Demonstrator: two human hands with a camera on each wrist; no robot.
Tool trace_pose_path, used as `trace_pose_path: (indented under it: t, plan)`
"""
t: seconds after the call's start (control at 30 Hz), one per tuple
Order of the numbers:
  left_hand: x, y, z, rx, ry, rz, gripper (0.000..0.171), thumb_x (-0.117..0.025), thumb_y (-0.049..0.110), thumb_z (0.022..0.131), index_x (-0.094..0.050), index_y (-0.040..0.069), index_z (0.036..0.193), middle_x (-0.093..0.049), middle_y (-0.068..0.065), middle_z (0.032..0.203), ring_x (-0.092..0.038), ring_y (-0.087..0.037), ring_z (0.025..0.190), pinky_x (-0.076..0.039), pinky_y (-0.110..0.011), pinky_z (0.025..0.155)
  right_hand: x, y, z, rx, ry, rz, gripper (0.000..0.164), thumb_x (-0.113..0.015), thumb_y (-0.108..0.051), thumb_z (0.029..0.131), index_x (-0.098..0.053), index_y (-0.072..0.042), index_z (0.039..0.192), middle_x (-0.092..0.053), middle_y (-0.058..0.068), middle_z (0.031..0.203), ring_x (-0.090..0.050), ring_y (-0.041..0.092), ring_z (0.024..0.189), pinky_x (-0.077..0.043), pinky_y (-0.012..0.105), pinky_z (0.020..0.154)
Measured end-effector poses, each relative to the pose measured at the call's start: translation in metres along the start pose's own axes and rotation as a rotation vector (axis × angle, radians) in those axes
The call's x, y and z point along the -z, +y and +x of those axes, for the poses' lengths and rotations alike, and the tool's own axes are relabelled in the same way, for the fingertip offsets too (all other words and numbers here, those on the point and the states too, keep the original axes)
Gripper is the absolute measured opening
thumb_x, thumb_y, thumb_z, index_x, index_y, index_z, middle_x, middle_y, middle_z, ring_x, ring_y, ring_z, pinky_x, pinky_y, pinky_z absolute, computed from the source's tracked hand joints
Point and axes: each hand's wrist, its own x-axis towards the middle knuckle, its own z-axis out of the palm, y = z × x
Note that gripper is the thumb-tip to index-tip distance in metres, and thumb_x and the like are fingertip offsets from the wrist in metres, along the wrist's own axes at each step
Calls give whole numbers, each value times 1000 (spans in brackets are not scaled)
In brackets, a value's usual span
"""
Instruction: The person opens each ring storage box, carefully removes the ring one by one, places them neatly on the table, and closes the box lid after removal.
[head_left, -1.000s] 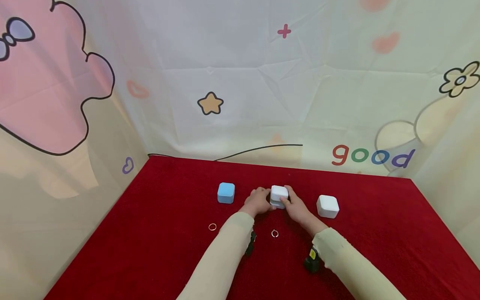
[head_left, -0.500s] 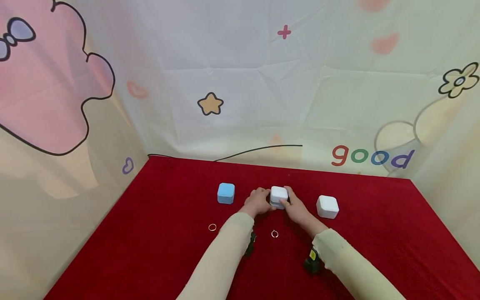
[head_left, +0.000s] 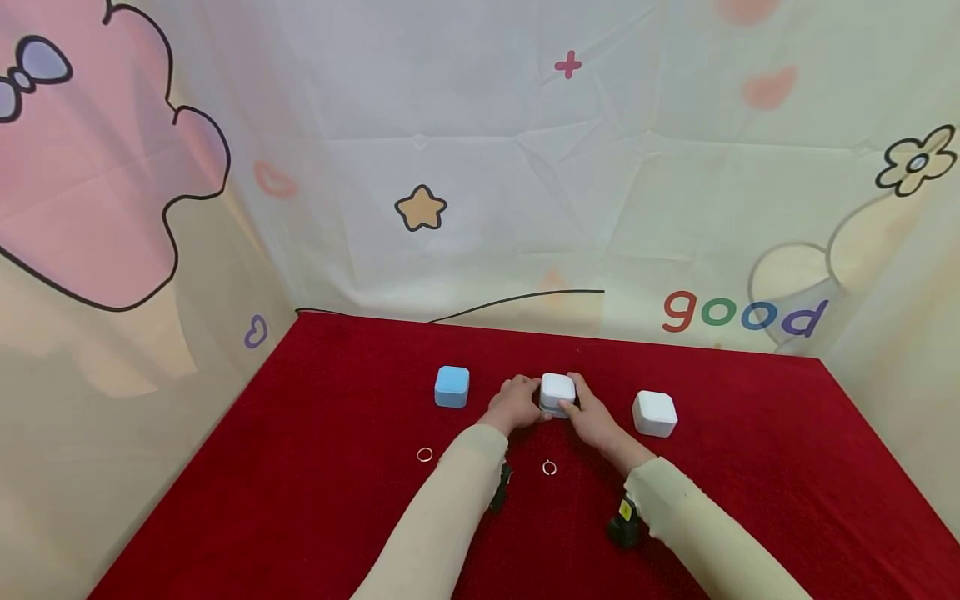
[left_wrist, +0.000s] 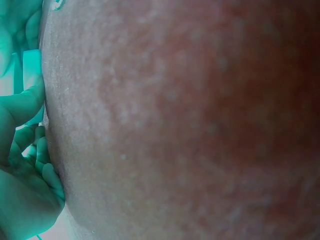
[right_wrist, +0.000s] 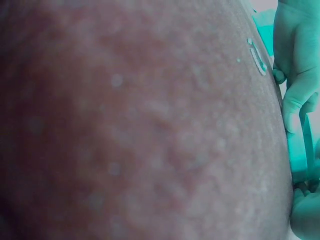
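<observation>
A small white box (head_left: 557,388) stands between my two hands near the back of the red cloth. Its upper part sits over the lower part, with a thin grey seam showing low down. My left hand (head_left: 516,403) grips its left side with curled fingers. From the right, my right hand (head_left: 597,423) holds it, the thumb across its front. Both wrist views catch hands and box only at the edge, tinted green. Two rings lie in front: one ring (head_left: 425,448) beside the left sleeve, and an open-ended ring (head_left: 550,474) between the forearms.
A light blue box (head_left: 452,387) stands left of my hands. Another white box (head_left: 655,413) stands to the right, close to my right wrist. Behind the red cloth (head_left: 300,467) hangs a printed curtain (head_left: 480,167).
The upper part of the white box has come down over the lower part, and the grey seam has narrowed. Both hands stay almost in place.
</observation>
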Motion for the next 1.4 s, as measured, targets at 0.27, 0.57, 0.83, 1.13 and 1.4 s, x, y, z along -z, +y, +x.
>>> trace_pose_path:
  t: [0.27, 0.57, 0.83, 1.13, 1.4]
  plan:
    - [-1, 0, 3, 4, 1, 1, 66, -74, 25, 93, -50, 9, 152, -52, -11, 149, -47, -26, 134, -48, -46, 108, 0, 0, 0, 8, 4, -5, 55, -44, -6, 108, -20, 7, 156, -34, 36, 157, -39, 48, 141, -32, 61, 119]
    - [-3, -2, 5, 1, 5, -8, 67, -74, 24, 92, -49, 9, 152, -52, -11, 149, -47, -26, 134, -49, -46, 108, 0, 0, 0, 19, 3, -4, 56, -45, -5, 107, -20, 6, 155, -34, 35, 156, -39, 47, 141, -31, 61, 120]
    - [-3, -2, 5, 3, 7, -13, 67, -74, 24, 93, -48, 9, 152, -52, -10, 150, -47, -26, 135, -48, -46, 108, -1, 0, -2, 31, 13, 0, 56, -45, -2, 106, -19, 8, 155, -32, 37, 157, -37, 49, 144, -31, 61, 120]
    - [-4, -2, 4, 0, 9, 5, 66, -74, 25, 93, -49, 8, 152, -52, -10, 150, -47, -26, 135, -49, -45, 107, -2, 5, 0, 46, 36, -66, 57, -48, 0, 104, -22, 10, 153, -37, 38, 154, -42, 50, 140, -33, 62, 119]
    - [-2, -1, 3, -1, 13, 8, 66, -74, 24, 93, -49, 8, 152, -52, -11, 149, -48, -27, 134, -49, -45, 106, -2, 4, 1, 53, 40, -86, 55, -50, -1, 103, -25, 8, 152, -40, 37, 152, -44, 49, 138, -35, 62, 117]
